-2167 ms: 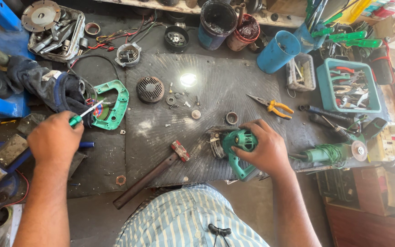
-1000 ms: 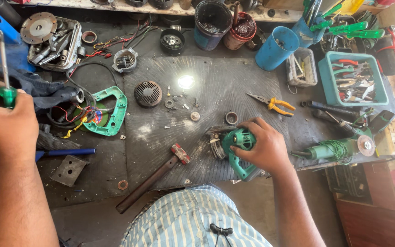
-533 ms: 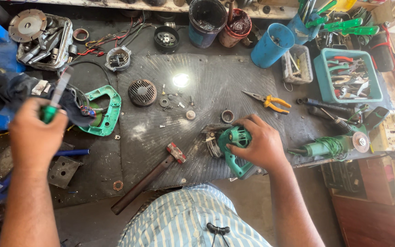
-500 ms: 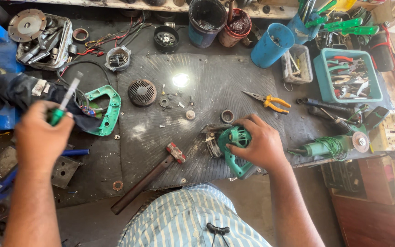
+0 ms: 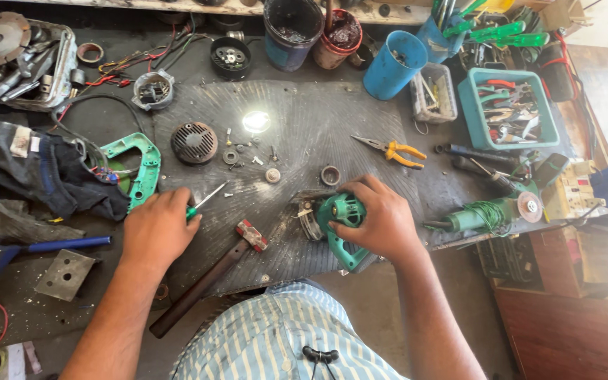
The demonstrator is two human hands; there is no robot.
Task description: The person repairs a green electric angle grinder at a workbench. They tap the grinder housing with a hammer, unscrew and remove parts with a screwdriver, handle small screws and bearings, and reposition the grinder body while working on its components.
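A single head-worn camera looks almost straight down, from close above, onto the dark, cluttered metal counter (image 5: pixel 332 127) and the wearer's own striped lap.

Between the left hand (image 5: pixel 157 229) and the right hand (image 5: pixel 383 219), the mat (image 5: pixel 297 141) lies mostly bare, crossed only by the hammer (image 5: pixel 209 276) near the front edge. Small washers (image 5: pixel 272 175) and the black grille (image 5: pixel 193 143) dot its middle. Cups (image 5: pixel 393 65) and trays (image 5: pixel 507 107) crowd the back and right edges.
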